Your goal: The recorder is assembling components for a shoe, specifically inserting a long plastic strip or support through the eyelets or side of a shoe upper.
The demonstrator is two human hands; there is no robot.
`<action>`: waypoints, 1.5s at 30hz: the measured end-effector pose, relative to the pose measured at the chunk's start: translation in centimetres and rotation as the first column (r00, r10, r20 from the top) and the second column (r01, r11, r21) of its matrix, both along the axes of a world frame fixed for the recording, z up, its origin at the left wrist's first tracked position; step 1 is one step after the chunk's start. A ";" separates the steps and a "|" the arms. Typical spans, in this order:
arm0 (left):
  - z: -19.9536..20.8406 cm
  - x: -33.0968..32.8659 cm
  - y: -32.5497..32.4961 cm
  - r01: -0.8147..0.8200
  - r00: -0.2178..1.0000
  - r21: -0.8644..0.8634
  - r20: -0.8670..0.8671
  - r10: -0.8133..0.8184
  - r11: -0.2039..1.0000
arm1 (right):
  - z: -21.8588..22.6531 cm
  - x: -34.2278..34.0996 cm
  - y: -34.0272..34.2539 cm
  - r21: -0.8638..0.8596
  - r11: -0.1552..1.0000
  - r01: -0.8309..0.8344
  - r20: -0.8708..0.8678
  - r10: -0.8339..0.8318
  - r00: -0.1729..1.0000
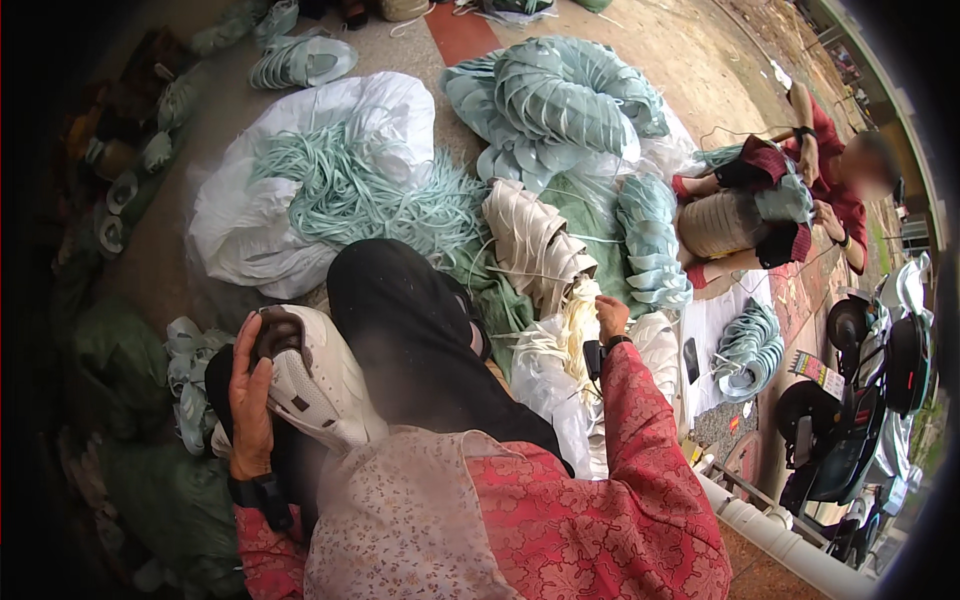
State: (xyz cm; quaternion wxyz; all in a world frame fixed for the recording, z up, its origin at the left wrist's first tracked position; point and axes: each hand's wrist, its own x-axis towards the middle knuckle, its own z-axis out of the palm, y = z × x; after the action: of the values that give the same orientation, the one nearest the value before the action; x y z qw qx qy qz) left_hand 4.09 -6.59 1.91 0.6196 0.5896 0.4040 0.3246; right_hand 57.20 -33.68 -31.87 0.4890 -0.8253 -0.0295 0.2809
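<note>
My left hand (252,410) cups the outer side of a white shoe (318,390) with a brown-lined collar, held on my lap. Its fingers point up along the collar. My right hand (612,316) reaches forward, fingers closed at the top of a bundle of cream shoelaces (581,335). The laces hang over clear plastic (545,365). Just beyond lies a curved stack of cream shoe uppers (535,245), nested in each other. My fingertips are partly hidden.
A white sack (250,225) carries a heap of pale green laces (350,190). Farther back, pale green uppers (560,95) are piled in curved rows. At right a person in red (835,150) works beside a round container (722,222). Motorbikes (850,430) stand at far right.
</note>
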 end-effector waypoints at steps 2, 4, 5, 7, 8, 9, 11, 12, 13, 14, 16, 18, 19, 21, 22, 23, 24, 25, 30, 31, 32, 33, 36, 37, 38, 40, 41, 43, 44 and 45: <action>0.1 0.4 -0.2 -0.013 1.000 -0.035 0.016 0.014 0.999 | -1.2 0.2 0.4 0.073 0.993 0.090 -0.036 -0.088 0.996; 0.3 0.8 -0.3 -0.074 0.993 -0.113 0.085 0.084 0.991 | -1.8 0.5 1.0 0.175 0.972 0.156 -0.164 -0.127 0.978; 0.2 0.5 -0.3 -0.085 0.993 -0.119 0.073 0.094 0.989 | -2.0 0.1 1.5 0.167 0.975 0.148 -0.175 -0.119 0.977; 0.2 -0.1 -0.4 -0.093 0.995 -0.095 0.039 0.097 0.991 | -1.7 -1.5 2.9 0.059 0.960 0.273 -0.256 -0.250 0.934; 0.1 0.0 -0.3 -0.102 0.994 -0.097 0.031 0.106 0.990 | -1.4 -2.0 3.0 0.068 0.958 0.277 -0.389 -0.230 0.892; 0.0 0.2 -0.2 -0.102 0.994 -0.078 0.017 0.104 0.992 | -1.3 -2.6 3.4 0.000 0.953 0.304 -0.438 -0.273 0.856; -0.1 0.2 0.1 -0.095 0.995 -0.064 0.003 0.096 0.993 | -1.2 -3.2 2.6 -0.057 0.991 0.122 -0.476 -0.134 0.869; -0.3 0.1 0.3 -0.084 0.996 -0.100 0.018 0.086 0.991 | -1.3 -3.7 2.6 -0.079 0.996 0.036 -0.408 -0.065 0.911; -0.2 -0.4 0.1 -0.081 0.996 -0.132 0.022 0.085 0.988 | -0.5 -4.9 3.0 -0.074 0.993 -0.093 -0.452 0.050 0.890; -0.4 -0.6 0.1 -0.082 0.996 -0.132 0.021 0.085 0.988 | 0.3 -5.4 2.7 -0.060 0.987 -0.149 -0.455 0.106 0.884; -0.6 -0.6 0.1 -0.083 0.996 -0.134 0.026 0.087 0.987 | 2.2 -7.2 1.7 -0.028 0.992 -0.123 -0.399 0.101 0.911; -0.5 -0.3 0.0 -0.084 0.995 -0.128 0.049 0.090 0.988 | 4.5 -8.8 0.3 0.063 0.990 -0.128 -0.107 0.134 0.985; -0.5 0.0 0.0 -0.081 0.993 -0.123 0.071 0.090 0.989 | 6.0 -9.8 -0.5 0.116 0.978 -0.172 0.135 0.156 0.979; -0.2 -0.1 -0.2 -0.080 0.994 -0.121 0.060 0.088 0.989 | 9.9 -12.4 -1.9 0.051 0.973 -0.225 0.187 0.212 0.959; -0.1 0.1 -0.2 -0.066 0.996 -0.123 0.051 0.073 0.990 | 10.1 -13.7 -2.9 0.102 0.963 -0.250 0.237 0.220 0.946; 0.1 0.3 -0.3 -0.056 0.996 -0.122 0.058 0.064 0.991 | 10.5 -14.6 -4.0 -0.057 0.945 -0.321 0.261 0.325 0.909; 0.2 0.5 -0.5 -0.067 0.994 -0.126 0.077 0.077 0.990 | 10.5 -14.9 -4.5 -0.226 0.879 -0.420 0.223 0.466 0.856; 0.3 0.6 -0.6 -0.074 0.992 -0.131 0.094 0.087 0.989 | 10.6 -15.4 -4.9 -0.382 0.776 -0.501 0.156 0.589 0.793; 0.6 1.1 -0.7 -0.031 0.997 -0.051 0.072 0.035 0.998 | 4.2 -13.0 -10.6 -0.483 0.757 -0.441 0.201 0.586 0.785; 0.6 0.8 -0.7 -0.030 0.997 -0.047 0.076 0.034 0.998 | 4.6 -12.8 -10.1 -0.489 0.795 -0.360 0.209 0.507 0.836; 0.5 0.5 -0.7 -0.035 0.999 -0.006 0.025 0.036 0.999 | 5.2 -12.7 -9.9 -0.487 0.803 -0.344 0.207 0.489 0.848; 0.4 0.2 -0.8 -0.040 0.999 0.035 -0.027 0.041 0.999 | 5.7 -12.5 -9.6 -0.486 0.810 -0.329 0.205 0.471 0.858; 0.9 0.2 -0.8 -0.016 0.993 0.124 -0.112 0.030 0.992 | 5.7 -12.1 -8.6 -0.266 0.895 -0.359 0.124 0.401 0.908; 0.9 0.2 -0.9 -0.027 0.993 0.125 -0.114 0.041 0.992 | 6.0 -12.4 -7.7 -0.264 0.891 -0.370 0.123 0.411 0.903; 0.7 0.3 -0.8 -0.025 0.995 0.110 -0.091 0.036 0.994 | 6.6 -12.9 -6.6 -0.181 0.908 -0.377 0.036 0.389 0.920; 0.6 0.5 -0.7 -0.025 0.997 0.094 -0.067 0.032 0.995 | 7.1 -13.9 -4.5 -0.059 0.928 -0.369 -0.091 0.363 0.927; 0.7 0.4 -0.7 -0.026 0.997 0.102 -0.074 0.034 0.994 | 6.9 -14.5 -3.5 -0.062 0.924 -0.377 -0.091 0.371 0.924; 0.8 0.3 -0.7 -0.029 0.996 0.110 -0.084 0.039 0.994 | 6.5 -15.4 -1.6 -0.127 0.900 -0.418 -0.022 0.418 0.908; 0.7 0.3 -0.6 -0.028 0.996 0.105 -0.082 0.037 0.994 | 6.3 -15.8 -1.1 -0.126 0.898 -0.421 -0.024 0.421 0.907; 0.7 0.2 -0.6 -0.026 0.996 0.100 -0.080 0.035 0.995 | 6.2 -16.1 -0.7 -0.205 0.821 -0.533 0.142 0.563 0.814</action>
State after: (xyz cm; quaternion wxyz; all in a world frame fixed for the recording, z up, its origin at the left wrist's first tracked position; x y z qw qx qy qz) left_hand 4.33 -7.20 2.63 0.5674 0.6262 0.4214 0.3292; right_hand 41.13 -34.34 -25.64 0.3157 -0.8406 -0.2926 0.3288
